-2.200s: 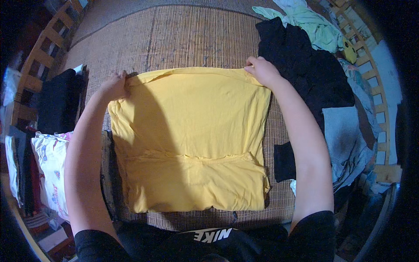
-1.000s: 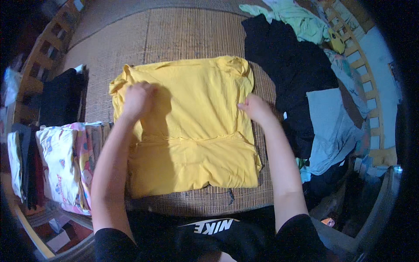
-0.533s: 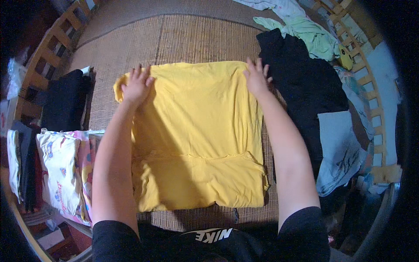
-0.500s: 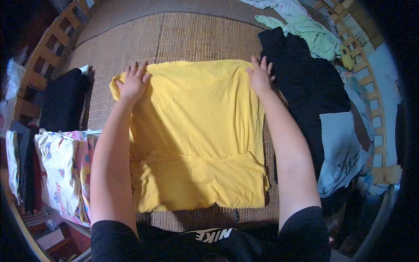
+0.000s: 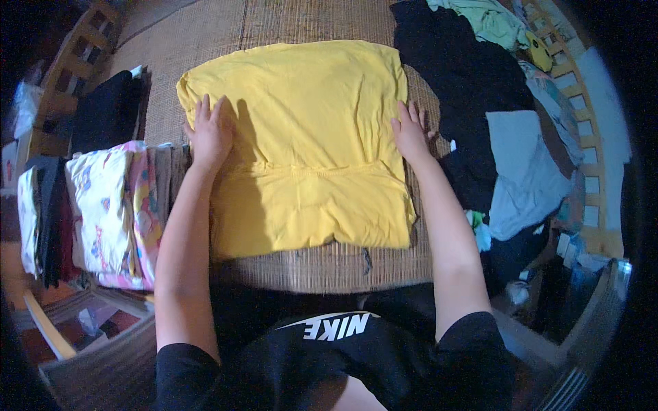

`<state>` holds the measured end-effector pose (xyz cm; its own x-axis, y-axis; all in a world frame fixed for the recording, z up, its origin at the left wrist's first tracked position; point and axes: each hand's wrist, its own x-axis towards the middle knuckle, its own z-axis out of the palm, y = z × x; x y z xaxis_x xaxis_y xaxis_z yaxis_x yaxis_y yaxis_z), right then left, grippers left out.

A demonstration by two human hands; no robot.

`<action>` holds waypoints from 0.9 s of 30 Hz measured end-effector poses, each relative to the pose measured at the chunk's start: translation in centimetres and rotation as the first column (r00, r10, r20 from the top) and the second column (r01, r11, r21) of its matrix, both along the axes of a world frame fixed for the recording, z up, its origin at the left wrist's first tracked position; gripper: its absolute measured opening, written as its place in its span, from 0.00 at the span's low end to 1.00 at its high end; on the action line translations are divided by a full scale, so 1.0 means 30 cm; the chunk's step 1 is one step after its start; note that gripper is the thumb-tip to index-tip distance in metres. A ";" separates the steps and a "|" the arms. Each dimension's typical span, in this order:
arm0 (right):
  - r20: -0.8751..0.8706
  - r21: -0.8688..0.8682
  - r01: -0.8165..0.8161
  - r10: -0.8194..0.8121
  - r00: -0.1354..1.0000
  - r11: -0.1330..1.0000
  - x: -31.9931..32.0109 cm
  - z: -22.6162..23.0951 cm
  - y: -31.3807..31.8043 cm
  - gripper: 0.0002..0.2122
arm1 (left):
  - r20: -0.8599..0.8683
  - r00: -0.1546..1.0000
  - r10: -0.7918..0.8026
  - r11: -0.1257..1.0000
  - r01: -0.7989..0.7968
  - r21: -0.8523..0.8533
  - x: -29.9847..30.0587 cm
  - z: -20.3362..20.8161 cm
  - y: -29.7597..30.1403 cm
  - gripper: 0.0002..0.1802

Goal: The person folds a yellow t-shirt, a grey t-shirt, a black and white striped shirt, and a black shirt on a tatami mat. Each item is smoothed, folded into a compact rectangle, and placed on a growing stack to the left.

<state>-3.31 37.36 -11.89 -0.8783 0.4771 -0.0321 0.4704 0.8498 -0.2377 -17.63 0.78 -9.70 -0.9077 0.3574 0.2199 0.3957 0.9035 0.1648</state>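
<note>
A yellow garment, its near part folded over, lies spread on a woven mat. My left hand rests palm down on its left edge, fingers spread, holding nothing. At the opposite edge, my right hand is spread too, with its thumb side against the yellow cloth and its other fingers over the mat. A folded layer runs across the garment's lower half, its edge slightly rumpled. Light creases cross the upper part.
Folded printed clothes stand at the left, with a folded black garment behind them. Along the right lie loose black clothes, a grey cloth and a pale green cloth. Wooden slatted rails border both sides.
Both hands have slid from the garment's far corners toward me along its side edges. The view has shifted, so the yellow garment sits higher in the picture.
</note>
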 end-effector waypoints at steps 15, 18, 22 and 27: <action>-0.089 -0.041 -0.005 0.001 0.996 0.999 0.326 0.112 -0.309 0.19 | 0.411 0.893 0.183 0.972 -0.226 0.058 0.421 0.095 -0.140 0.25; 0.014 -0.095 0.127 -0.126 0.992 0.987 0.299 0.136 -0.305 0.19 | 0.367 0.894 0.257 0.950 -0.303 0.074 0.406 0.096 -0.132 0.23; 0.279 -0.194 0.098 -0.041 0.959 0.976 0.297 0.151 -0.250 0.21 | 0.416 0.884 0.214 0.967 -0.251 0.036 0.370 0.083 -0.142 0.17; -0.006 -0.349 -0.028 0.028 1.000 0.937 0.284 0.143 -0.190 0.16 | 0.318 0.940 0.123 0.947 -0.207 0.245 0.316 0.096 -0.158 0.10</action>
<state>5.20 31.68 -7.59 -0.8912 0.4111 -0.1916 0.4472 0.7262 -0.5222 -8.14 -3.97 -6.83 -0.9868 0.1617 -0.0002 0.1401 0.8558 0.4980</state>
